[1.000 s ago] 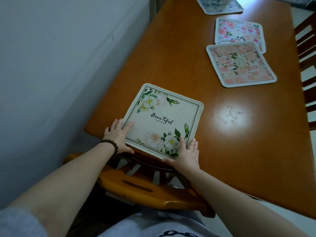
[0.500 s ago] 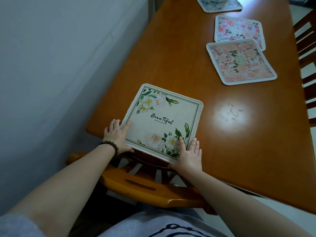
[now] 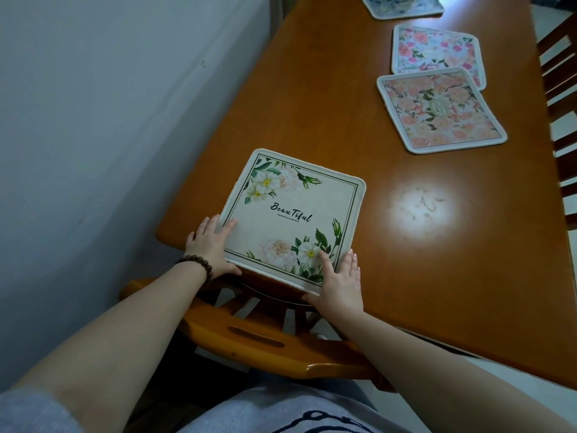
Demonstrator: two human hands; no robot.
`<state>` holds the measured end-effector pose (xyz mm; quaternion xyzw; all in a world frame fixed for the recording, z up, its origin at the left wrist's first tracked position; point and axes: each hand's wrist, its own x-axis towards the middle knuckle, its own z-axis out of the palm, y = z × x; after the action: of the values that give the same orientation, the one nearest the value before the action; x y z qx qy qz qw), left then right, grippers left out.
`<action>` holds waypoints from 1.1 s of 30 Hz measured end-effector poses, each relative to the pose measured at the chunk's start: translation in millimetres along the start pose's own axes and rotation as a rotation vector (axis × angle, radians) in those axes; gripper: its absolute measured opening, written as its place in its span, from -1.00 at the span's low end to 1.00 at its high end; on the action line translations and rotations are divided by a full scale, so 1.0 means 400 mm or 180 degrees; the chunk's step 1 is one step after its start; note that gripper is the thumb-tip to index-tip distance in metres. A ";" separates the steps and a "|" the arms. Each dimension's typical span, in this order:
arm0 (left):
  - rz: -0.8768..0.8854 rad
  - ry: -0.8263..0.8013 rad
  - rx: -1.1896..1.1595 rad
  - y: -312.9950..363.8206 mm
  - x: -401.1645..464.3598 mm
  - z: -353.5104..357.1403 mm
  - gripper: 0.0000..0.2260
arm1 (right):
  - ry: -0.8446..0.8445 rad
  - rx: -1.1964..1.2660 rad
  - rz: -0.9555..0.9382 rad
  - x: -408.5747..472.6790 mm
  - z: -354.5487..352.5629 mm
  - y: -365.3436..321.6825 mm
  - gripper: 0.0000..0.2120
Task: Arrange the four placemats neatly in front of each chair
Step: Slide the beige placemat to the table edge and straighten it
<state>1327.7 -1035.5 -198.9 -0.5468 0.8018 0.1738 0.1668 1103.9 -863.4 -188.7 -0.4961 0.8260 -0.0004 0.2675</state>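
Observation:
A cream placemat [image 3: 290, 210] with white flowers and the word "Beautiful" lies at the near end of the wooden table [image 3: 312, 98], just beyond a chair back. My left hand [image 3: 208, 245] grips its near left corner, thumb under the edge. My right hand [image 3: 338, 279] grips its near right corner, fingers flat on top. A peach floral placemat [image 3: 440, 112] lies askew at the right side, overlapping a pink floral placemat [image 3: 437, 51] behind it. A blue-grey placemat [image 3: 402, 4] is cut off at the far end.
A wooden chair back [image 3: 249, 335] stands between me and the table's near end. Dark chair slats [image 3: 562, 89] line the right side. A grey wall [image 3: 109, 120] runs close along the left. A bright light reflection [image 3: 421, 207] sits right of the cream mat.
Both hands stay on the cream placemat's near corners. My right hand has slid slightly further onto the mat; the mat itself has barely shifted.

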 end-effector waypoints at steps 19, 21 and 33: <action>0.0260 -0.0038 0.0401 0.107 -0.039 -0.054 -0.09 | 0.0203 0.0008 0.0124 0.011 -0.058 0.024 -0.27; 0.0392 0.0102 0.0371 0.158 -0.039 -0.065 -0.18 | 0.0230 0.0009 0.0155 0.012 -0.068 0.041 -0.29; 0.1369 0.0369 0.0197 0.527 -0.027 -0.033 -0.29 | 0.0714 0.0167 0.0876 -0.060 -0.123 0.245 -0.34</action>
<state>1133.3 -960.7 -162.1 -0.3669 0.9132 0.1488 0.0962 1010.7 -806.8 -162.0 -0.3681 0.9105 -0.0407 0.1841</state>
